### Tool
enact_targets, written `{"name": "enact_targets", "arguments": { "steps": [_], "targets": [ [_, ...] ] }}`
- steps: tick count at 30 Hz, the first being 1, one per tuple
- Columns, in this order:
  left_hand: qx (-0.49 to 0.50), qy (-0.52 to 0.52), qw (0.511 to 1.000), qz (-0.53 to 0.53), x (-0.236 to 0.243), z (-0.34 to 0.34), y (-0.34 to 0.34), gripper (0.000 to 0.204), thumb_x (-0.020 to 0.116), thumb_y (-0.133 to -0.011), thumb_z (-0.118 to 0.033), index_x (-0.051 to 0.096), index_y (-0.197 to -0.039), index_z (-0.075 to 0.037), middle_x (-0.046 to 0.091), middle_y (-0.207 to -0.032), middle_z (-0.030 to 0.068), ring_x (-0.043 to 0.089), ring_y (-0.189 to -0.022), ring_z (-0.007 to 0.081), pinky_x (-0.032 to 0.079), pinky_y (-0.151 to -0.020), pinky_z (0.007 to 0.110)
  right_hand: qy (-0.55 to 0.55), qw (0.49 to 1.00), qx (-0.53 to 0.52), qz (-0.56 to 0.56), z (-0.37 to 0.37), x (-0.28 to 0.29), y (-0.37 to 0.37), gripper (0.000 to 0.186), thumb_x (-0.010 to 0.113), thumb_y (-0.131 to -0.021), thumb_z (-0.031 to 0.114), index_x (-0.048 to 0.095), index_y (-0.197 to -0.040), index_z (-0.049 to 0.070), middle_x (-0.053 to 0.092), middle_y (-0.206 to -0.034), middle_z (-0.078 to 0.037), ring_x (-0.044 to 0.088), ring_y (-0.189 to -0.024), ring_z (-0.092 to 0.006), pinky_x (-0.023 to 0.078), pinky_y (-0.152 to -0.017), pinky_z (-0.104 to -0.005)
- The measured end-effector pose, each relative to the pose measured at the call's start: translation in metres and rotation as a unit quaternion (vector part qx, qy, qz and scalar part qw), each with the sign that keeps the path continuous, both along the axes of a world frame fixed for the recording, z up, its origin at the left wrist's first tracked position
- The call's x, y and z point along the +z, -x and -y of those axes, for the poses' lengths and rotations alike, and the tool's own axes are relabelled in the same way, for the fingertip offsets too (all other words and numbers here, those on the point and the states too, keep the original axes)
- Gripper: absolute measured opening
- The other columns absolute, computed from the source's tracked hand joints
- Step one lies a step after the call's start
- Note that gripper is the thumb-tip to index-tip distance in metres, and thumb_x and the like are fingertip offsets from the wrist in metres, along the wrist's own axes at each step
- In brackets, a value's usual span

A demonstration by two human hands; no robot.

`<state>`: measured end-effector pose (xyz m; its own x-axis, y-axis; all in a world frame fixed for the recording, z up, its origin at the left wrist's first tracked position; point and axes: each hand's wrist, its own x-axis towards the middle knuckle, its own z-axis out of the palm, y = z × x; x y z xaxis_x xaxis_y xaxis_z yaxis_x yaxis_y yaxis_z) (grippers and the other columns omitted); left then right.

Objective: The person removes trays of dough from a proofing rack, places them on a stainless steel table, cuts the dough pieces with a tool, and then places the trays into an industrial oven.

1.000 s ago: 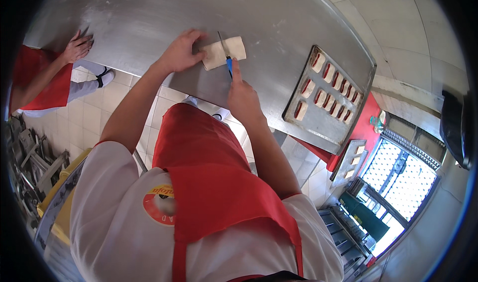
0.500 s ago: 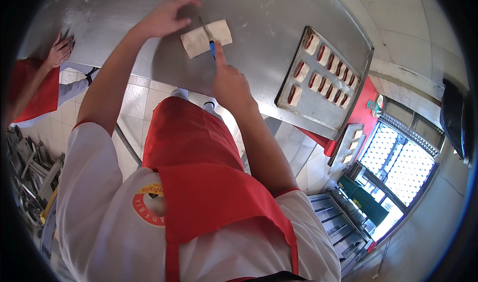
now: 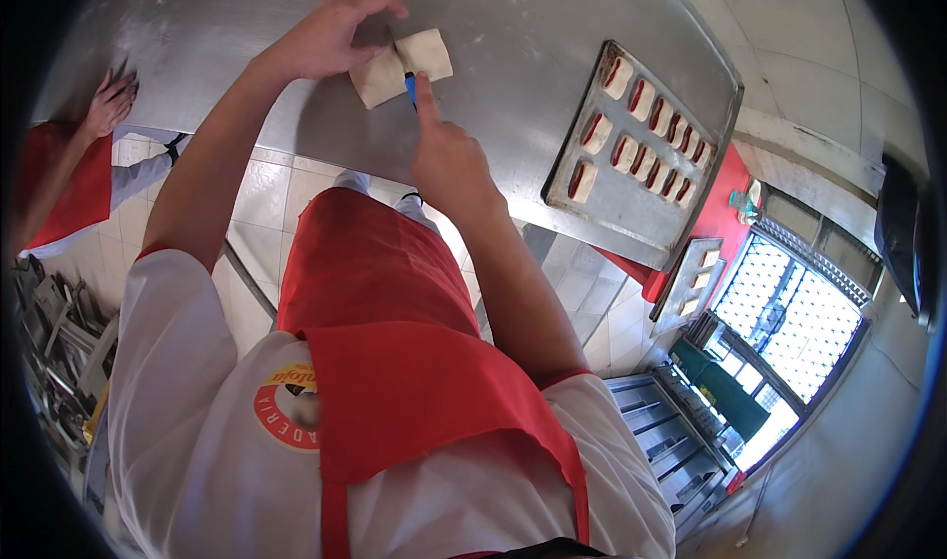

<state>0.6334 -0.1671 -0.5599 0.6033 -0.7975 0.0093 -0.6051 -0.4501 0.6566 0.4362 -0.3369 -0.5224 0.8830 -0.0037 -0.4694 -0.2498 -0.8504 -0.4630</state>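
Note:
On the metal worktable (image 3: 247, 26) lies a flat pale dough piece (image 3: 379, 79), split by a knife at its middle from a second portion (image 3: 428, 54) on the right. My right hand (image 3: 451, 159) is closed around the blue-handled knife (image 3: 410, 87), its index finger stretched along the top of the handle. The blade lies in the line between the two portions. At the upper left of the dough is my left hand (image 3: 333, 34), fingers apart and curved, thumb at the dough's edge. The dough partly hides behind that thumb.
A metal baking tray (image 3: 631, 222) to the right carries several filled dough pieces (image 3: 595, 133). Another tray (image 3: 681, 298) with dough sits lower right. At the far left a co-worker's hand (image 3: 109, 105) rests on the table edge. Metal racks (image 3: 656, 421) stand lower right.
My left thumb has come down to the dough's edge. The knife has drawn slightly toward the dough's near edge, and a split now shows between the two portions.

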Motion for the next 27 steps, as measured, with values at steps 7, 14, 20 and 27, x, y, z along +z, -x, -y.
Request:
{"name": "enact_targets", "arguments": {
  "steps": [7, 14, 20, 27],
  "targets": [
    [-0.072, -0.065, 0.994, 0.054, -0.012, 0.017, 0.003, 0.020, 0.076, -0.079, -0.009, 0.072, -0.098, -0.016, 0.049, -0.155, 0.0042, 0.033, -0.151, 0.0324, 0.021, -0.127, 0.055, -0.006, 0.999, -0.026, 0.023, -0.002, -0.008, 0.004, 0.088, 0.054, -0.085, -0.002, 0.018, -0.165, 0.008, 0.070, -0.086, -0.028, 0.070, -0.080, -0.0472, 0.055, -0.077, -0.0560],
    [-0.035, -0.070, 0.995, 0.055, -0.006, 0.021, 0.015, 0.020, 0.076, -0.078, -0.009, 0.073, -0.097, -0.016, 0.047, -0.157, 0.0041, 0.029, -0.153, 0.0334, 0.013, -0.129, 0.056, -0.013, 0.990, -0.056, -0.132, 0.010, 0.003, 0.097, 0.085, 0.052, -0.092, 0.001, 0.014, -0.166, 0.015, 0.070, -0.093, -0.029, 0.069, -0.088, -0.0491, 0.053, -0.078, -0.0569],
    [-0.045, 0.032, 0.975, -0.216, -0.010, 0.008, 0.012, 0.026, 0.069, -0.084, 0.000, 0.072, -0.108, -0.010, 0.055, -0.144, 0.0067, 0.056, -0.132, 0.0274, 0.046, -0.112, 0.041, -0.074, 0.981, -0.124, -0.127, 0.018, 0.049, 0.161, 0.076, 0.048, -0.100, 0.002, 0.012, -0.166, 0.013, 0.069, -0.100, -0.036, 0.069, -0.090, -0.0529, 0.052, -0.079, -0.0613],
    [0.004, 0.062, 0.977, -0.202, -0.012, -0.010, 0.027, 0.046, 0.074, -0.086, -0.003, 0.063, -0.130, -0.012, 0.060, -0.125, 0.0067, 0.066, -0.106, 0.0234, 0.056, -0.095, 0.038, -0.092, 0.977, -0.184, 0.048, 0.004, 0.031, 0.130, 0.075, 0.048, -0.101, 0.003, 0.011, -0.166, 0.009, 0.069, -0.108, -0.036, 0.069, -0.089, -0.0534, 0.056, -0.075, -0.0583]
  ]
}}
